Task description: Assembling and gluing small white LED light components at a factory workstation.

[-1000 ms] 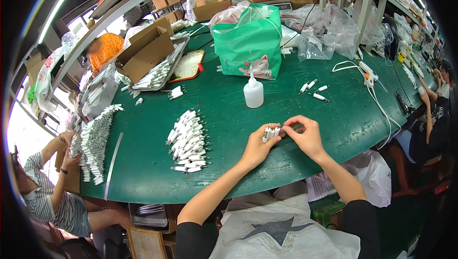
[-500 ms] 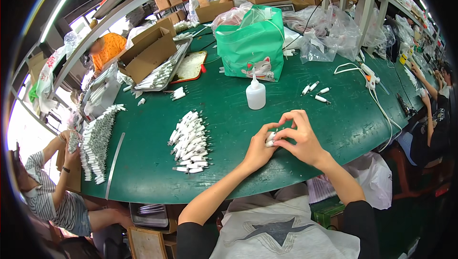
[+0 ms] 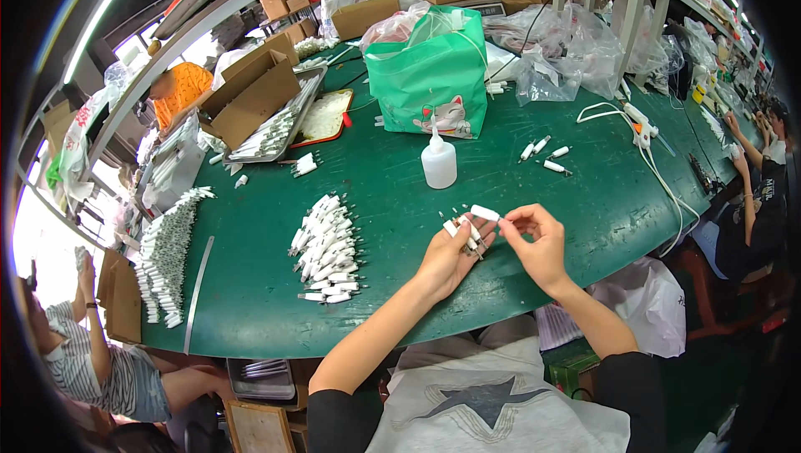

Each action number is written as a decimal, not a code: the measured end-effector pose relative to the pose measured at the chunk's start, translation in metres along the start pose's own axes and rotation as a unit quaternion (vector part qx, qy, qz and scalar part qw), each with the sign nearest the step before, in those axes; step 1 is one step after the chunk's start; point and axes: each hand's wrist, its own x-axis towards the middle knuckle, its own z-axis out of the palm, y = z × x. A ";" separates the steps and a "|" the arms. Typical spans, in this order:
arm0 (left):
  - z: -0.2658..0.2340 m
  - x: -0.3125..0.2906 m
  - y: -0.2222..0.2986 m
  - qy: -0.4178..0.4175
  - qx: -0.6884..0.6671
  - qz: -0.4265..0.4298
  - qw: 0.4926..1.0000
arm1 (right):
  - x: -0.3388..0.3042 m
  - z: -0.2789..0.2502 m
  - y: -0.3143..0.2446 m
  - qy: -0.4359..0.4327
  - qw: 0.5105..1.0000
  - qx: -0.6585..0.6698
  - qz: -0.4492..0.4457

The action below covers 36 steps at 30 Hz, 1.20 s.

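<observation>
Just nearer than the bottle (image 3: 440, 169), the half-curled left hand (image 3: 445, 261) holds white tubes (image 3: 471, 235) while the right hand (image 3: 541, 246) pinches another tube (image 3: 485, 213).

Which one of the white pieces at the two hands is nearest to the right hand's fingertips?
The single white piece reaching leftward from the right hand; the other pieces lie in the left hand.
</observation>
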 end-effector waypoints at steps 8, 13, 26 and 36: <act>0.002 0.000 -0.002 0.027 0.044 0.002 0.999 | 0.001 0.004 -0.006 -0.071 0.968 -0.178 -0.161; -0.006 0.002 0.006 0.083 0.061 0.066 0.993 | 0.032 -0.023 0.004 -0.041 0.958 -0.240 -0.150; -0.020 0.000 -0.004 0.029 0.427 0.201 0.881 | 0.091 -0.090 0.065 -0.049 0.876 -0.470 -0.098; -0.021 0.001 -0.005 0.052 0.410 0.198 0.889 | 0.033 -0.011 0.014 -0.267 0.947 0.043 0.173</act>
